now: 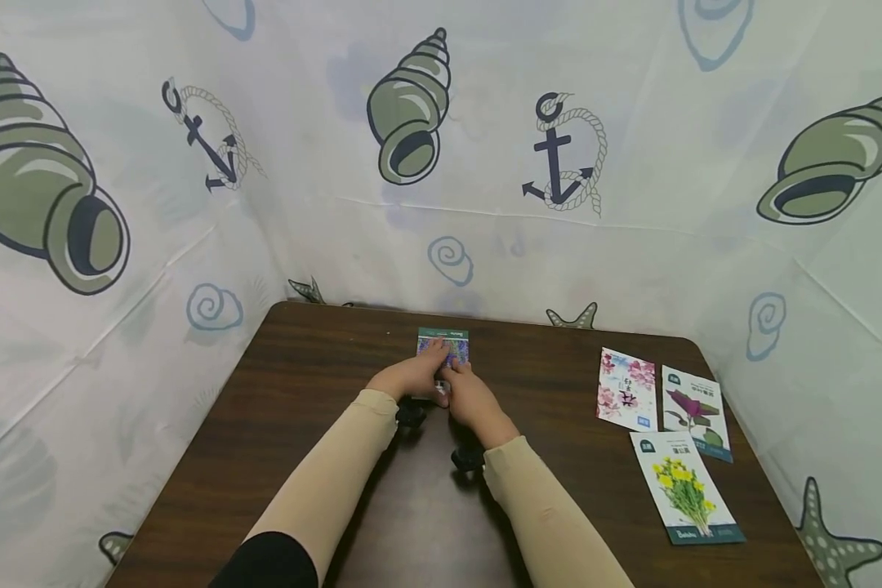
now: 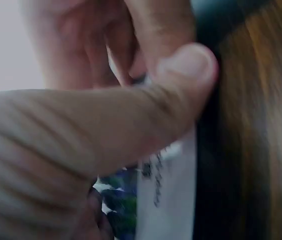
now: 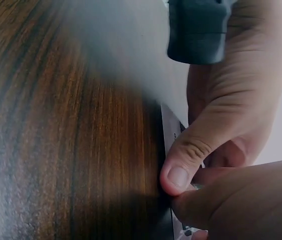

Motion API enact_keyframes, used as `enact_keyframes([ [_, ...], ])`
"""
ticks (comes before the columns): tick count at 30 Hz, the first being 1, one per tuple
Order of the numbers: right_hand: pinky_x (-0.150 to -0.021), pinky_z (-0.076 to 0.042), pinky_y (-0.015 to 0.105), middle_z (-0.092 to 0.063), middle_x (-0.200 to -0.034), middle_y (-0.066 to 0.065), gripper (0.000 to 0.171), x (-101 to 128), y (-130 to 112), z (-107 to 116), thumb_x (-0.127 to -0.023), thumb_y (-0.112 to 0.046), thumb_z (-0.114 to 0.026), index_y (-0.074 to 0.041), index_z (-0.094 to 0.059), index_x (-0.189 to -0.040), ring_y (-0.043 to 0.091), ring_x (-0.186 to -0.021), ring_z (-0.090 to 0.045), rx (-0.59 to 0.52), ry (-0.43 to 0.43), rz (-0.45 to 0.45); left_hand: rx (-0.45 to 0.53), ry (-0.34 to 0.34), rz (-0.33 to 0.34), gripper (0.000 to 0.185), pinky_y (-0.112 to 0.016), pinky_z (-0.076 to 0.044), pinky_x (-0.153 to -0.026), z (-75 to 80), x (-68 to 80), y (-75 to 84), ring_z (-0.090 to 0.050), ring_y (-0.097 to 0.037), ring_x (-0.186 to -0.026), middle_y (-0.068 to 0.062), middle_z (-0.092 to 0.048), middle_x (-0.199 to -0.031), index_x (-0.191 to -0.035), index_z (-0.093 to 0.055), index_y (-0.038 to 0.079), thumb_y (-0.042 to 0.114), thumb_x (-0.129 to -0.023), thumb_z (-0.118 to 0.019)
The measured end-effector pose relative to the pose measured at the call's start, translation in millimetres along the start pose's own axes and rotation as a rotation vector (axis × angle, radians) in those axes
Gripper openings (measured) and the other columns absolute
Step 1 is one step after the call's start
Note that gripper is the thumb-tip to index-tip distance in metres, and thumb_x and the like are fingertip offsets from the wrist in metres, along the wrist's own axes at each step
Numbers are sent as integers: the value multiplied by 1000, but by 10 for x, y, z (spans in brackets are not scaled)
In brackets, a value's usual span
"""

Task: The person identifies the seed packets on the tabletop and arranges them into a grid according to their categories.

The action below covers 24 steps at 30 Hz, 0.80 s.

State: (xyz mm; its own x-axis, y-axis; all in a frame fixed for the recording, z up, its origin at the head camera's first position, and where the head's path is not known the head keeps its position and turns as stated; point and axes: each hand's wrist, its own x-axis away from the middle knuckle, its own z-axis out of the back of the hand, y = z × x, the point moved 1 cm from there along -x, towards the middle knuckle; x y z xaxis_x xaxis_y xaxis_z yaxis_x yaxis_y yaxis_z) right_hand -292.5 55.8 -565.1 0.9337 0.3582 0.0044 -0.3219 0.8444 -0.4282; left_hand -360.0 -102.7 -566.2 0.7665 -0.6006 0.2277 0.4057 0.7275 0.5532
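Both hands, left hand (image 1: 410, 378) and right hand (image 1: 470, 398), pinch one seed packet (image 1: 444, 343) near the desk's (image 1: 301, 392) far edge; three more packets (image 1: 661, 433) lie at its right edge.

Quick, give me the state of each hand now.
Left hand: grip pinches the seed packet.
Right hand: grip pinches the same packet.

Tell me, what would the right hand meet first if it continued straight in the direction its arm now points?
The right hand already pinches the seed packet. Beyond it lies bare table, then probably the patterned cloth wall; depth is unclear.
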Motion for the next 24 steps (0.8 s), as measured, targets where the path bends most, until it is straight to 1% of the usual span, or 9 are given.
enact_keyframes([
  [2, -122, -44, 66, -42, -170, 29, 48, -8, 0, -2, -108, -3, -59, -8, -59, -156, 54, -157, -40, -21, 0, -11, -1, 13, 28, 122, -58, -11, -139, -6, 5, -32, 8, -41, -171, -24, 7, -183, -175, -10, 1, 36, -91, -91],
  [4, -123, -42, 66, -42, -170, 28, 48, -18, 5, -4, -109, -4, -58, -10, -59, -157, 54, -157, -39, -41, -2, -20, -20, 26, 34, 120, -60, -10, -139, -18, 3, -57, 8, -43, -171, -25, 7, -182, -174, -11, 0, 39, -92, -89],
  [7, -127, -40, 62, -42, -171, 24, 48, -39, 44, -23, -109, -4, -58, -11, -61, -156, 52, -159, -37, -79, 5, -32, -63, 33, 17, 116, -61, -8, -139, -38, -17, -63, 7, -45, -170, -27, 6, -182, -174, -13, -2, 40, -95, -86],
  [11, -130, -37, 59, -42, -173, 21, 46, -54, 139, -67, -108, -4, -60, -13, -64, -153, 48, -161, -35, -146, 36, -32, -46, 10, -10, 109, -58, -4, -139, -73, -78, -34, 8, -42, -171, -25, 7, -182, -174, -12, -1, 35, -99, -83],
  [14, -132, -33, 58, -40, -173, 21, 47, -35, 222, -94, -107, 0, -56, -9, -64, -152, 46, -163, -32, -217, 55, -16, -33, -22, -12, 107, -56, 1, -140, -127, -143, -53, 15, -38, -171, -22, 13, -182, -175, -6, 2, 37, -103, -76],
  [17, -134, -29, 58, -40, -174, 20, 49, 6, 305, -99, -104, 6, -50, -5, -65, -150, 43, -166, -28, -304, 51, 0, -45, -22, -24, 108, -59, 4, -139, -192, -216, -133, 18, -38, -170, -22, 16, -182, -175, -3, 3, 48, -105, -71],
  [19, -135, -27, 58, -39, -174, 18, 46, 43, 354, -93, -105, 5, -50, -4, -68, -147, 42, -167, -25, -372, 35, 12, -47, -25, -23, 109, -59, 7, -138, -219, -232, -166, 20, -35, -170, -19, 18, -182, -176, 0, 6, 53, -105, -69],
  [21, -135, -26, 58, -39, -175, 16, 41, 79, 393, -81, -109, -1, -53, -5, -69, -145, 40, -168, -23, -412, 11, 32, -53, -27, -15, 109, -61, 12, -137, -222, -227, -172, 21, -33, -170, -16, 18, -183, -177, 0, 9, 56, -105, -68],
  [24, -135, -26, 57, -39, -175, 15, 37, 152, 415, -39, -112, -9, -57, -6, -69, -146, 39, -168, -22, -429, -20, 74, -64, -49, 26, 108, -60, 20, -134, -243, -253, -190, 25, -26, -169, -7, 21, -183, -177, 2, 16, 54, -104, -69],
])
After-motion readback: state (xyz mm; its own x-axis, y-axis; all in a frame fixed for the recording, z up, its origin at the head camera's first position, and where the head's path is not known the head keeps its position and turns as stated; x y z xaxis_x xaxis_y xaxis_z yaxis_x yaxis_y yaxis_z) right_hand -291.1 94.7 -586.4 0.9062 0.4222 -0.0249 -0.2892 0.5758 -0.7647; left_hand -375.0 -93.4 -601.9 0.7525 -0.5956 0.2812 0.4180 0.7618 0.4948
